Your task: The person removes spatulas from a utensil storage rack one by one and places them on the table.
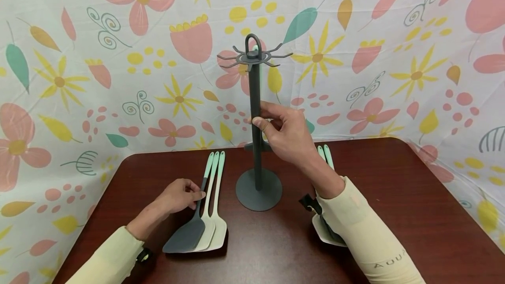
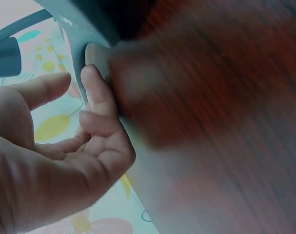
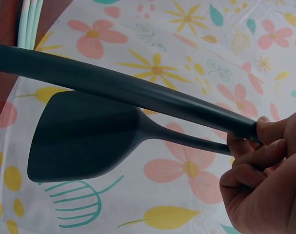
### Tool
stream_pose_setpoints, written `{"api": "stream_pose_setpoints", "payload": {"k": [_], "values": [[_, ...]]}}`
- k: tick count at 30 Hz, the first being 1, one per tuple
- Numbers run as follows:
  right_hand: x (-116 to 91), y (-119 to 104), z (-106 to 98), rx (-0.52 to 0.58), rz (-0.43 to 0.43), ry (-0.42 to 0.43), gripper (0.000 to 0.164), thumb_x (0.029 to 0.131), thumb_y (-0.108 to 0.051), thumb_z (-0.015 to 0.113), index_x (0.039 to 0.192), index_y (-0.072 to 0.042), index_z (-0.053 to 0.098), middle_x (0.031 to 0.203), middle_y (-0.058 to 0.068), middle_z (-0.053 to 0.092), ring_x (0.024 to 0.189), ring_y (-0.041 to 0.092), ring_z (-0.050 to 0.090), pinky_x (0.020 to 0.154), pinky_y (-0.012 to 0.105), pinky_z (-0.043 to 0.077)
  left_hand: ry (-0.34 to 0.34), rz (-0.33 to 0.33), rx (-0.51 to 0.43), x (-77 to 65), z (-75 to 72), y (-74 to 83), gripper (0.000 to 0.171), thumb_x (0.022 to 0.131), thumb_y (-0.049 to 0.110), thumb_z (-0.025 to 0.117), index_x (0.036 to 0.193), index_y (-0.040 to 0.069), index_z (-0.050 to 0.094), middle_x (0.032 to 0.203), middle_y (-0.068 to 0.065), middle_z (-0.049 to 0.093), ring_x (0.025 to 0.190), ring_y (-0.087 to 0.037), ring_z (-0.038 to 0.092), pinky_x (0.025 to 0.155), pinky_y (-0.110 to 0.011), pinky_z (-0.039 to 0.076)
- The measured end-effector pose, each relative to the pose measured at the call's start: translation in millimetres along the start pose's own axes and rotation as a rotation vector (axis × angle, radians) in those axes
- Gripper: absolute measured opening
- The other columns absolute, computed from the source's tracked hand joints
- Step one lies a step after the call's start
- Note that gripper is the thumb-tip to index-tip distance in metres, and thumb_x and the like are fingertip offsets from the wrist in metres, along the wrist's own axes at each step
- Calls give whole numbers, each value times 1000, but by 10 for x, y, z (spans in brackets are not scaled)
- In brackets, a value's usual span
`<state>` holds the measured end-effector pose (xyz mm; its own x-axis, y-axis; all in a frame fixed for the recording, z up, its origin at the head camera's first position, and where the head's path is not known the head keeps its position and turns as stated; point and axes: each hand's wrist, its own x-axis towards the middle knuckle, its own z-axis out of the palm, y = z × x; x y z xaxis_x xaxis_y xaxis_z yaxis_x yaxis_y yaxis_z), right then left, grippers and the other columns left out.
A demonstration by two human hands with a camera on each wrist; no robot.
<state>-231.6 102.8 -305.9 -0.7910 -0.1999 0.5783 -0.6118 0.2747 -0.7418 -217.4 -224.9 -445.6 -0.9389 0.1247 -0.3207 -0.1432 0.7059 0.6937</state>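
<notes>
A dark grey utensil stand [image 1: 256,139] with a ring of hooks and a round base stands upright on the table. My right hand [image 1: 287,135] grips its pole partway up, thumb in front. Behind the pole hangs a dark turner [image 3: 89,136]; its shaft runs down to the right fingers in the right wrist view. My left hand [image 1: 183,194] is at another dark grey turner [image 1: 185,233], its thumb and curled fingers around the shaft. That turner lies partly over two white utensils [image 1: 218,229] with mint handles. In the left wrist view the left fingertips [image 2: 91,73] reach the turner's edge.
More mint-handled utensils [image 1: 326,157] lie on the right, partly hidden under the right forearm. A dark wooden table [image 1: 394,196] bears everything. Behind its far edge hangs a flower-patterned cloth [image 1: 236,12].
</notes>
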Motion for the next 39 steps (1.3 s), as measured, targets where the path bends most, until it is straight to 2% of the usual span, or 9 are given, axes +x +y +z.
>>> {"api": "stream_pose_setpoints", "payload": {"k": [4, 11, 16, 24, 31, 39], "values": [[-1, -4, -3, -7, 4, 3, 32, 101, -10, 75, 133, -12, 74, 108, 4, 81, 83, 15, 79, 77, 33, 63, 2, 3, 23, -22, -7, 22, 32, 100, 33, 76, 112, 4, 67, 98, -7, 68, 76, -18, 72, 78, -42, 55], [8, -3, 7, -5, -3, 0, 31, 101, -10, 74, 132, -11, 75, 106, 5, 81, 82, 17, 79, 76, 31, 62, 34, 16, 86, -94, -26, 96, 29, 102, 34, 74, 111, 8, 67, 93, -6, 67, 74, -19, 69, 67, -36, 52], [14, -7, 5, 0, -4, 2, 30, 101, -8, 74, 131, -11, 75, 105, 4, 81, 80, 17, 79, 76, 31, 62, 51, 49, 117, -134, -64, 196, 25, 102, 34, 73, 111, 11, 67, 89, -5, 67, 74, -21, 69, 65, -35, 50], [5, -12, 7, -3, -3, 3, 31, 101, -7, 73, 132, -11, 75, 104, 4, 81, 81, 17, 79, 74, 31, 61, 103, 126, 43, -136, -124, 374, 23, 105, 30, 69, 117, 10, 67, 100, -5, 68, 82, -24, 73, 70, -34, 50], [7, 3, 11, 4, 7, 2, 31, 101, -7, 73, 132, -11, 75, 105, 3, 81, 81, 16, 79, 75, 31, 61, 162, 212, -22, -129, -126, 476, 21, 106, 30, 67, 119, 13, 67, 91, -6, 69, 81, -24, 69, 71, -37, 49], [10, 18, 17, 4, 3, -2, 31, 102, -7, 72, 132, -11, 75, 104, 3, 81, 81, 15, 79, 76, 31, 62, 176, 232, -29, -125, -109, 608, 22, 106, 32, 65, 119, 15, 67, 85, -7, 69, 81, -24, 66, 74, -37, 50]]}}
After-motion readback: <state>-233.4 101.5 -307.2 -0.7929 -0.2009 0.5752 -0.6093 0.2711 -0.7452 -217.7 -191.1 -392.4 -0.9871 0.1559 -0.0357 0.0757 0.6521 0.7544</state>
